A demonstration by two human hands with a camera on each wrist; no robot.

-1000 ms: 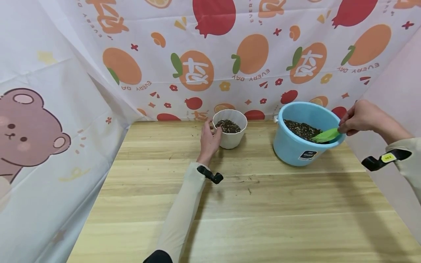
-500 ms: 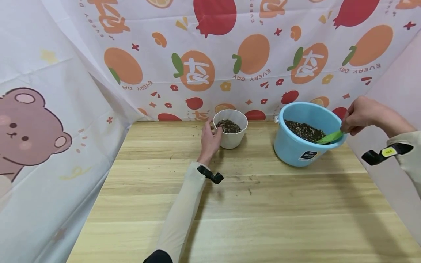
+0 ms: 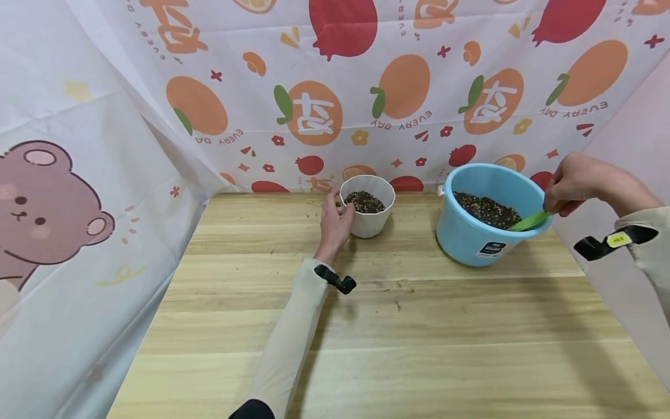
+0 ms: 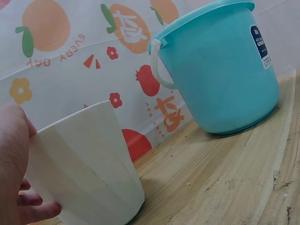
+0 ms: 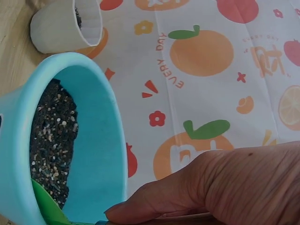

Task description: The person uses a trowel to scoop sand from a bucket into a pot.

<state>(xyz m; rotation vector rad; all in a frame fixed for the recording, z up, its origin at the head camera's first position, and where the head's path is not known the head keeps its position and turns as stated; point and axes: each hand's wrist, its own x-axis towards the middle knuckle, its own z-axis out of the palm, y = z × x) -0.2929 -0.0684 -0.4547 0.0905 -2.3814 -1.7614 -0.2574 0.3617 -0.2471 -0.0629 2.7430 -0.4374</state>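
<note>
On the left, my left hand [image 3: 335, 226] grips the side of a white faceted flower pot [image 3: 370, 223], which stands upright on the table and has dark soil inside. The left wrist view shows fingers curled against the pot's wall [image 4: 89, 164] and the hand at its rim. Over the right rim of a light blue bucket [image 3: 464, 237], my right hand [image 3: 578, 185] pinches the handle of a green trowel [image 3: 531, 220]. Its blade dips at the edge of the speckled potting soil [image 5: 54, 136] in the bucket, the tip partly hidden by soil.
The wooden table [image 3: 419, 366] has scattered soil crumbs [image 3: 398, 291] in front of the pot. A fruit-printed curtain [image 3: 345, 116] hangs right behind the pot and bucket. A bear-printed sheet [image 3: 125, 279] borders the left side. A white handle [image 4: 157, 65] hangs on the bucket.
My right hand has shifted slightly right and up, drawing the trowel toward the bucket's right rim; less of its blade shows. The left hand stays at the pot.
</note>
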